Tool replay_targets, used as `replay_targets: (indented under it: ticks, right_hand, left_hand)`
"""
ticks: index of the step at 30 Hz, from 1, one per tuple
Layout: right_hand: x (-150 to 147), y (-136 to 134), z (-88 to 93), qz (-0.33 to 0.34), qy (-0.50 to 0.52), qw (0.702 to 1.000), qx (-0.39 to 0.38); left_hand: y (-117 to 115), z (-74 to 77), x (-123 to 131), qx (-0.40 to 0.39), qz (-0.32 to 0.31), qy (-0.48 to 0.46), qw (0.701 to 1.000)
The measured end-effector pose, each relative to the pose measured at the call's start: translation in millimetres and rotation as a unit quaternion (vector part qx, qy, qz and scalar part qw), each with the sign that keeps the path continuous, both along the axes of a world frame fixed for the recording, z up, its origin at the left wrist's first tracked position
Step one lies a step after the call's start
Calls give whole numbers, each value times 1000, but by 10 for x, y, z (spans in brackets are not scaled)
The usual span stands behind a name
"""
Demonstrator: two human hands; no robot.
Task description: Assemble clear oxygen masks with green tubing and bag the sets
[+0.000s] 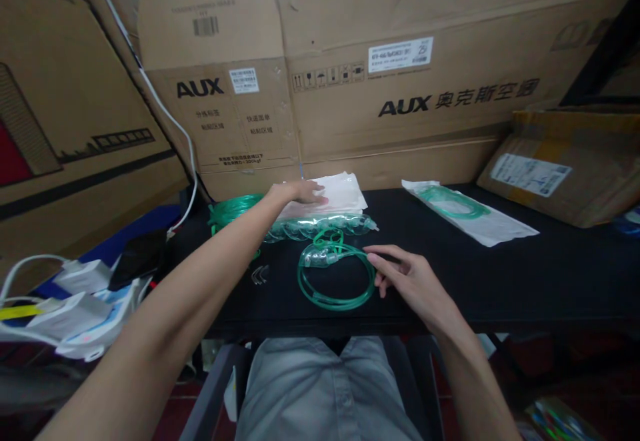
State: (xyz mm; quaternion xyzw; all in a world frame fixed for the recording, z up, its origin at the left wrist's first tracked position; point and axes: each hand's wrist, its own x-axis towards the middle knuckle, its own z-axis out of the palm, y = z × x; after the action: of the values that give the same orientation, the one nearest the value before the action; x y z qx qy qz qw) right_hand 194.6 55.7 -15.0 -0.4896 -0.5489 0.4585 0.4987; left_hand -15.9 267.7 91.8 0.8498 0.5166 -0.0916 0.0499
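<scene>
**A:** Head camera, looking down at a black table (500,274): what are the hands doing?

**B:** The left hand (300,192) reaches far across and lies flat, fingers spread, on a stack of white pouches (345,194) at the table's back edge. It presses on the top pouch; nothing is pinched in it.

**A:** And the right?

**B:** The right hand (405,277) rests on the table, fingers loosely extended, their tips touching the right side of a coiled green tube (334,281). It grips nothing. The coil lies flat near the table's front edge, just before the person's grey shirt (320,387).

**A:** What surrounds them?

**B:** A row of clear plastic pieces (320,227) lies just in front of the stack. More green tubing (233,209) is heaped left of it. To the right, well apart, one sealed pouch with a green coil (467,211) lies alone. Cardboard cartons (400,94) wall the back.
</scene>
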Motion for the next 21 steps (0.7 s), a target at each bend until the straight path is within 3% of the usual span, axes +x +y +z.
replay_targets:
  ticks: [3,5,7,10,15,21]
  right_hand:
    - [-17,7,-21,-32,-16,998,59]
    - [-58,15,-11,-68,-51,989,125]
    - [-132,33,9,-84,-112,972,187]
    - [-280,86,12,-65,-226,939,253]
    - [-424,149,-53,-42,-391,883,254]
    - [-382,136,-63,-32,-376,892,251]
  left_hand:
    - [-428,121,-58,76,-45,-87,992]
    - [-820,122,-103,129,-87,-230,961]
    - [-1213,47,-150,121,-107,-296,941]
    - [-1624,-156,-216,98,-120,-304,940]
    - [-1775,-407,-300,132,-37,-303,943]
    - [-1839,-451,-321,132,3,-366,921]
